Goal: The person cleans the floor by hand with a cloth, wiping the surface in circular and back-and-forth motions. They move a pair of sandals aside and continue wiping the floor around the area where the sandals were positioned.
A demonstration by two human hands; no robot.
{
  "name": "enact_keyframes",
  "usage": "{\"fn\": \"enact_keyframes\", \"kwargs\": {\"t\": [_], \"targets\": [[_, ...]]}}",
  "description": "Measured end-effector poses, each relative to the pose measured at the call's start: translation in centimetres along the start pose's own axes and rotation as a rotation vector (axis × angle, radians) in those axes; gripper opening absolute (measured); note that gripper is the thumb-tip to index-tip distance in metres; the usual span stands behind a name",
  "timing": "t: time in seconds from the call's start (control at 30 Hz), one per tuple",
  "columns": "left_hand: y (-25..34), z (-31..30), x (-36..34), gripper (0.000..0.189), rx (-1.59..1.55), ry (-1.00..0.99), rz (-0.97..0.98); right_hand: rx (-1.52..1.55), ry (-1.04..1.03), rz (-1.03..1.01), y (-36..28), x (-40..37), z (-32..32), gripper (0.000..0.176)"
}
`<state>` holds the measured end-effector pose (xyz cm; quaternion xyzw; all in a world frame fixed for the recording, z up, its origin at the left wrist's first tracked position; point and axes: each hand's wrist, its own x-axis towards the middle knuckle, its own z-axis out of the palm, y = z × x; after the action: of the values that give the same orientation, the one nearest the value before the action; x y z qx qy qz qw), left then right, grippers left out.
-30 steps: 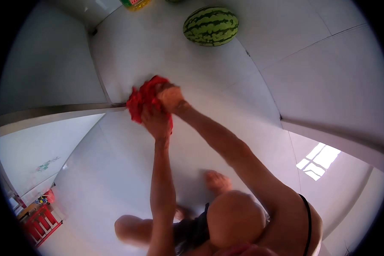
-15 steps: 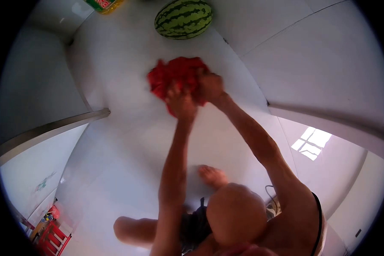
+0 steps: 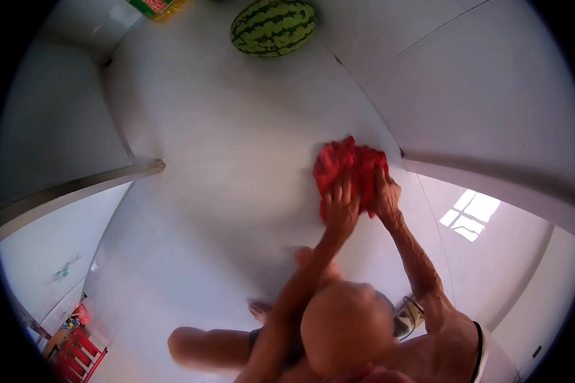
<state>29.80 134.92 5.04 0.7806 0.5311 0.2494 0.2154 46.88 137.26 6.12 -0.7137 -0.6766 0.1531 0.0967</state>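
A crumpled red cloth [image 3: 340, 158] lies bunched on the pale floor, right of the middle of the view. My left hand [image 3: 342, 209] presses on its near side, with the fingers stretched out flat over the fabric. At the cloth's right edge, my right hand [image 3: 388, 196] has its fingers bent onto the fabric and grips it. Folds hide some of the fingertips. Both forearms reach forward past my bent knee [image 3: 348, 325].
A striped watermelon [image 3: 273, 27] rests on the floor ahead. Beyond it to the left is a bottle of yellow liquid [image 3: 163, 9], partly cut off. Wall ends [image 3: 153, 167] jut in from the sides. A red chair [image 3: 80, 356] stands at lower left. Window light [image 3: 471, 214] falls at right.
Both hands and the red cloth have moved right and closer to me across the floor. The watermelon and the bottle stay in place.
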Motion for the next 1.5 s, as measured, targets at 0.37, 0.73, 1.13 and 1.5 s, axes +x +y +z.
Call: {"fn": "enact_keyframes", "kwargs": {"t": [0.37, 0.73, 1.13, 1.5], "targets": [[-13.4, -7.1, 10.9, 0.050, 0.374, 0.244, -0.189, 0.060, 0.181, -0.313, -14.9, 18.5, 3.9, 0.035], [-17.4, -13.1, -1.0, 0.044, 0.458, 0.346, -0.370, 0.279, -0.077, -0.532, -21.3, 9.2, 7.1, 0.032], [-18.0, -12.9, -1.1, 0.042, 0.456, 0.350, -0.357, -0.833, 0.280, -0.461, 3.3, 11.0, 3.0, 0.016], [-17.4, -13.1, -0.8, 0.039, 0.453, 0.372, -0.404, -0.532, 0.241, -0.591, -1.9, 13.4, -1.2, 0.013]]}}
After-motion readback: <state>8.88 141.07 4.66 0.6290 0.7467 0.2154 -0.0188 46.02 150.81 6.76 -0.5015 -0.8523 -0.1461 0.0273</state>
